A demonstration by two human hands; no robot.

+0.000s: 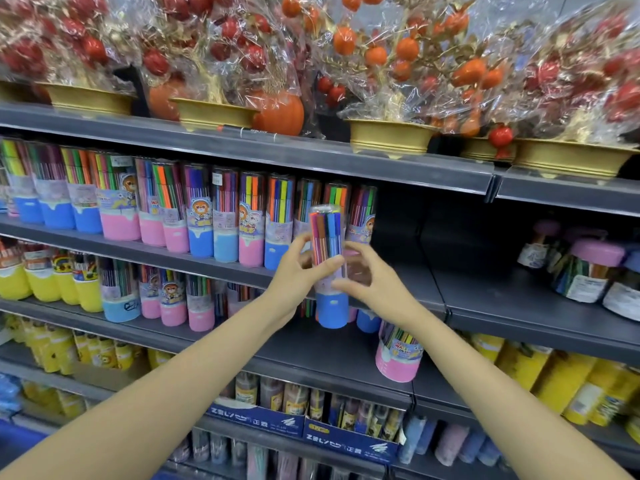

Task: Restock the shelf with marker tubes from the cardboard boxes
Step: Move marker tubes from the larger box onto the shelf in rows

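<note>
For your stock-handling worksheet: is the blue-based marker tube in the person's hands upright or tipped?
Upright: the marker tube has its blue base down and marker tips pointing up.

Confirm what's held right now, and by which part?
A blue-based marker tube, upright. The left hand and right hand both grip its clear middle section, above the blue base.

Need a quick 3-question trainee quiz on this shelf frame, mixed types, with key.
1. True or false: both hands, left hand and right hand, grip the blue-based tube.
2. Multiple choice: the row on the shelf behind the tube has its free space at A) its left end, B) its middle, C) its right end.
3. Fill in: the tube standing alone below the right hand has a ___ base.

Key: 1 true; 2 C; 3 pink.
</note>
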